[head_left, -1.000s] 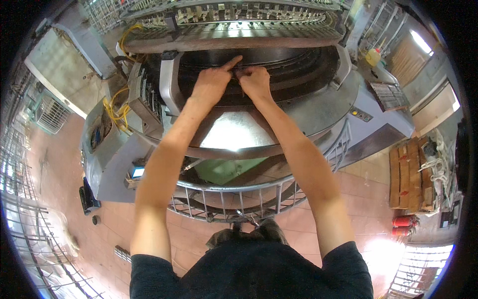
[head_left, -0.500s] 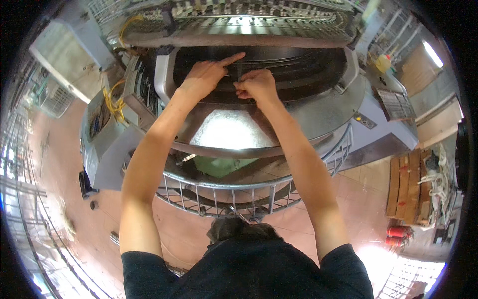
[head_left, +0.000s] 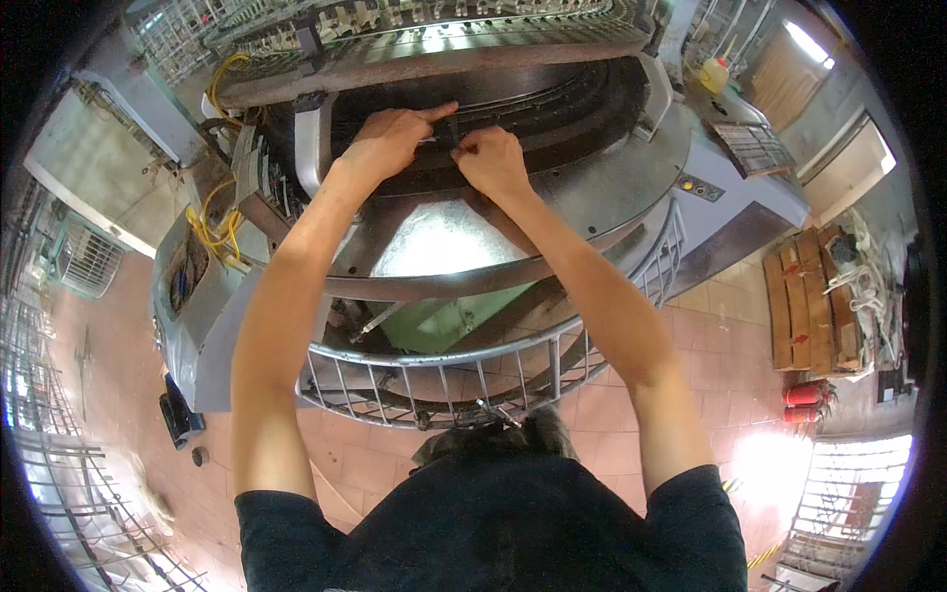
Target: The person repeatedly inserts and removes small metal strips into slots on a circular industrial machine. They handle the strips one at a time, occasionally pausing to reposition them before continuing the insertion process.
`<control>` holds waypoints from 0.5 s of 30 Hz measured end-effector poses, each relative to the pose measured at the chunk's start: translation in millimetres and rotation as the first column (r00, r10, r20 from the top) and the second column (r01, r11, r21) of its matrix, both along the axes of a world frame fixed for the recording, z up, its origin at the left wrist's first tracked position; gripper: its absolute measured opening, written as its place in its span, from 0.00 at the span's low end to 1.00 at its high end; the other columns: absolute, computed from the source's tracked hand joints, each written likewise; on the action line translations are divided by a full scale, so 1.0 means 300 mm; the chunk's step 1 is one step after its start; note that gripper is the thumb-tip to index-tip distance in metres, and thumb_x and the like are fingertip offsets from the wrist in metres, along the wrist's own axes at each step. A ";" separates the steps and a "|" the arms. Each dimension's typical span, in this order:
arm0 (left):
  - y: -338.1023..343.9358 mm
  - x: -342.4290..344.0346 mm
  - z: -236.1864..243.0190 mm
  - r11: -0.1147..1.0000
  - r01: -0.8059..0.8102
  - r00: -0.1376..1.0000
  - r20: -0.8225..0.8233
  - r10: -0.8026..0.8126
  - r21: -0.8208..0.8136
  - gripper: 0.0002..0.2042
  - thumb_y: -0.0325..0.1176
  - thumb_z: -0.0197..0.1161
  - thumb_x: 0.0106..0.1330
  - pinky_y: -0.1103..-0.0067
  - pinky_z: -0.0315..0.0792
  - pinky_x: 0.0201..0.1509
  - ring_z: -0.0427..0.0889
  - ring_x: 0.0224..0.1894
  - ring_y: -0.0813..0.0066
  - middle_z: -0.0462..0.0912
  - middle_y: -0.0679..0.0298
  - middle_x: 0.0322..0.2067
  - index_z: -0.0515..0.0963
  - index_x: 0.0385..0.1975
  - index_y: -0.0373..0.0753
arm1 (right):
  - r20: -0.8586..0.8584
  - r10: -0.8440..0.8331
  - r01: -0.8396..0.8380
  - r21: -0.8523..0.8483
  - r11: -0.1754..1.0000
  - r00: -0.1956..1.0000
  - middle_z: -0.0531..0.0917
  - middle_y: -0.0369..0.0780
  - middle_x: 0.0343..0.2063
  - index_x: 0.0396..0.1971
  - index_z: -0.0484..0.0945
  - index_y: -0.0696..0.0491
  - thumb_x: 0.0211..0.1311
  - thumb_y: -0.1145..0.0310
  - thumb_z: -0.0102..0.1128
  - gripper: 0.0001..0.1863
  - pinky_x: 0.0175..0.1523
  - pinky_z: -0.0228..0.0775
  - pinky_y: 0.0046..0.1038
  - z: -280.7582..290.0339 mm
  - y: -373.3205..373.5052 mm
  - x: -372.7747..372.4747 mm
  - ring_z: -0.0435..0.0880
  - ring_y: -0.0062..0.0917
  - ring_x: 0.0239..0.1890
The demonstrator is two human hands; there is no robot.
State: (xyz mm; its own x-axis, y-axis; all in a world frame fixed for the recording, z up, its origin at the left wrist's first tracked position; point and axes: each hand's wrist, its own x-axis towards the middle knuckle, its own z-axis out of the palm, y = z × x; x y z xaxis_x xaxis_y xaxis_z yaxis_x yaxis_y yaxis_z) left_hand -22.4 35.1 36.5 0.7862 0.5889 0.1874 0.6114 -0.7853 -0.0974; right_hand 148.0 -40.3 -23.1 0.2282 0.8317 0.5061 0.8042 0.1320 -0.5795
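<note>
Both my hands are inside the dark recess (head_left: 582, 113) of a large round machine that looks like a circular knitting machine. My left hand (head_left: 390, 138) has its index finger stretched out to the right, apart from the thumb, with the other fingers curled under; I make out nothing held in it. Just right of it, my right hand (head_left: 493, 161) is closed in a pinch, its fingertips pointing left. Whatever it grips is too small to make out. A faint thin grey strip shows between the two hands. Below them lies the machine's shiny metal plate (head_left: 439, 242).
A curved metal guard rail (head_left: 444, 380) runs between my body and the machine. Above the recess sits a heavy ring (head_left: 434, 74) with rows of small parts. Yellow cables (head_left: 212, 232) hang at left. To the right are a button panel (head_left: 700, 185) and stacked brown boxes (head_left: 804, 301).
The view has shifted and turned slightly, so the machine sits a little further left in it. My hands stay close together in the recess, with nearly the same finger poses.
</note>
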 end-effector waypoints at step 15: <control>-0.033 -0.001 0.044 0.999 0.043 0.999 0.024 -0.043 -0.001 0.35 0.17 0.56 0.63 0.62 0.79 0.53 0.84 0.50 0.51 0.83 0.55 0.52 0.69 0.69 0.59 | -0.077 -0.035 0.033 -0.034 0.999 0.996 0.87 0.49 0.28 0.30 0.89 0.56 0.53 0.67 0.68 0.09 0.43 0.78 0.37 -0.005 0.008 -0.005 0.88 0.42 0.35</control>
State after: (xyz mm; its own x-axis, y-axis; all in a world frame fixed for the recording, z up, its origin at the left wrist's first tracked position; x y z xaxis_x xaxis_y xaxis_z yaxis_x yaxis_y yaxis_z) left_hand -22.7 25.4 49.8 0.8059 0.5552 0.2057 0.5795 -0.8109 -0.0814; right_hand 146.4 -37.9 -24.5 0.2941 0.8385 0.4586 0.7604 0.0854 -0.6439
